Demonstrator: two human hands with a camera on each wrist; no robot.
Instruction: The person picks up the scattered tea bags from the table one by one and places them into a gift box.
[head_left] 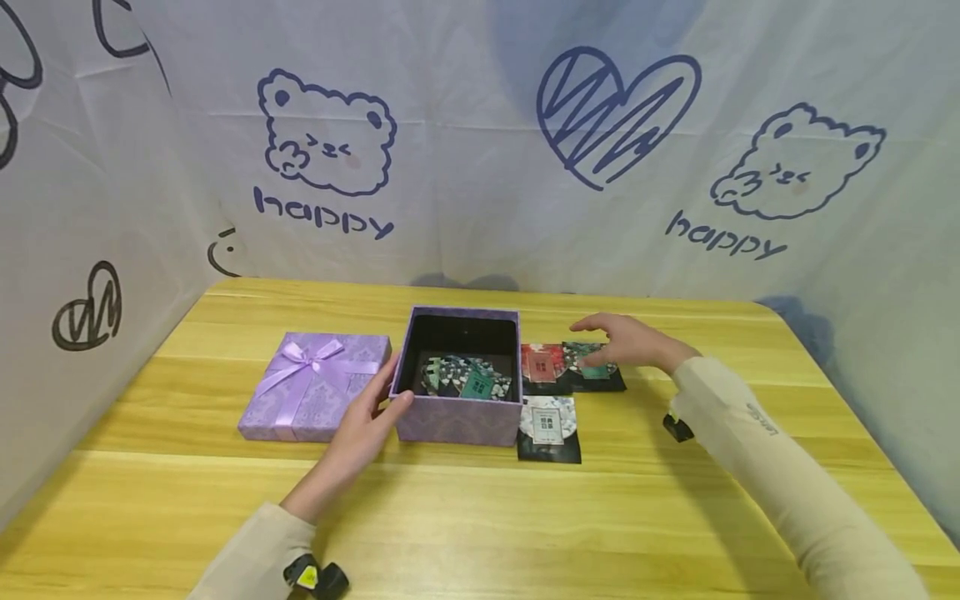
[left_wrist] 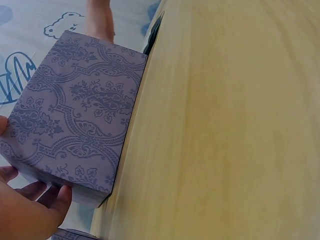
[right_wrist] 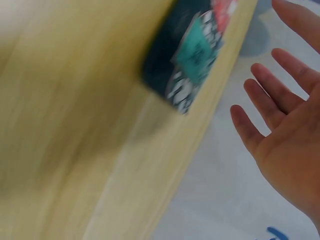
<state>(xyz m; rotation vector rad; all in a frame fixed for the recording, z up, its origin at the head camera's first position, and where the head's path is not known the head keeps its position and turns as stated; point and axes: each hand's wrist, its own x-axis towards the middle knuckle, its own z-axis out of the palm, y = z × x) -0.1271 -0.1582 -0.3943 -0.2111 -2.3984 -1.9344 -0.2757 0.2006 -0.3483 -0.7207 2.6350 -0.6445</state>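
left hand point(head_left: 365, 429) bent-fingered, thumb point(head_left: 399, 408) apart; right hand point(head_left: 633, 341) raised (fingers point(right_wrist: 263, 101) spread).

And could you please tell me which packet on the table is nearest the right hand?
The green-labelled packet, farthest from the box; the red-labelled packet and the white-labelled packet lie right beside it.

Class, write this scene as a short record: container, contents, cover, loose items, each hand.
Container: purple patterned gift box, uncovered
Contents: at least one green-labelled packet
Cover: ribboned lid, left of box, on table
Loose items: red-labelled packet, second green-labelled packet, white-labelled packet
Left hand: touches box
Right hand: near second green-labelled packet, holding nothing
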